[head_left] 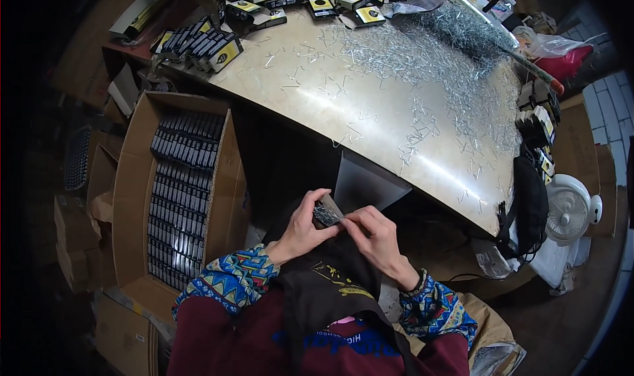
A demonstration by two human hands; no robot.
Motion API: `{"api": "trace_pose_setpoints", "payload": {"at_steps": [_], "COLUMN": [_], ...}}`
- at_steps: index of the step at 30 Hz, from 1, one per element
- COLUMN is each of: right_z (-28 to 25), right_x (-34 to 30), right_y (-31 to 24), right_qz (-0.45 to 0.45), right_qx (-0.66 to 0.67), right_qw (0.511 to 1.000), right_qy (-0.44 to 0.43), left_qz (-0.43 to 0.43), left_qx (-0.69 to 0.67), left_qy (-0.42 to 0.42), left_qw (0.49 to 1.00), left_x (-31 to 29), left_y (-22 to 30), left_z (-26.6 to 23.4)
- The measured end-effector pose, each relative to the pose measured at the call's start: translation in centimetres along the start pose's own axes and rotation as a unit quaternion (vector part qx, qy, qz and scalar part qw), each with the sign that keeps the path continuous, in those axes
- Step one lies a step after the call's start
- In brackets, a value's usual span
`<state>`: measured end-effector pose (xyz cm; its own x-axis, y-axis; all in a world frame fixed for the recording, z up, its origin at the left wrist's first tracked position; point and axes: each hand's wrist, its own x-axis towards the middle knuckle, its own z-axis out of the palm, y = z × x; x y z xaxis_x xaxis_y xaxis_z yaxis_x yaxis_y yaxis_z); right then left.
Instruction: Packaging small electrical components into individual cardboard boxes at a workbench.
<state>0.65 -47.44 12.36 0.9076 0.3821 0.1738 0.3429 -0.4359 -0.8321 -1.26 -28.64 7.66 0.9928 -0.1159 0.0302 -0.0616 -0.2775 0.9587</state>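
Across the upper half of your view runs the surface [343,105], a pale, shiny sheet whose near edge slants down toward the right. Its far right corner carries the thickest heap of loose metal staples [456,39], and thinner scatterings trail from there along the right edge and out over the middle. Along the far edge lie small black-and-yellow boxes [317,0], some of them open, and at the far left corner a tight row of the same boxes [201,46] stands packed side by side.

Below the left edge of the surface, on the floor, sits a big open cardboard carton [132,198], filled with neat rows of dark packs [181,191]. Off the right edge a small white fan [568,211] stands on the floor, with a black bag [530,204] hanging just beside it.

Just off the near edge, over your lap, your two hands meet. Your left hand [300,231] is closed around a small bundle of staples [325,214] in a little wrapper, thumb on top. Your right hand [376,234] pinches the bundle's right end with its fingertips, so both hands are clamped on the same bundle, close together and touching it.
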Motion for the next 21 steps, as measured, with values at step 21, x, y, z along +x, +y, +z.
{"api": "trace_pose_setpoints", "payload": {"at_steps": [21], "right_z": [-3.7], "right_x": [3.5], "right_y": [0.4], "right_qz": [0.046], "right_qx": [-0.126], "right_qw": [0.986], "right_qy": [0.098], "left_qz": [0.137], "left_qx": [0.072], "left_qy": [0.021], "left_qw": [0.988], "left_x": [2.9], "left_y": [3.3], "left_z": [0.9]}}
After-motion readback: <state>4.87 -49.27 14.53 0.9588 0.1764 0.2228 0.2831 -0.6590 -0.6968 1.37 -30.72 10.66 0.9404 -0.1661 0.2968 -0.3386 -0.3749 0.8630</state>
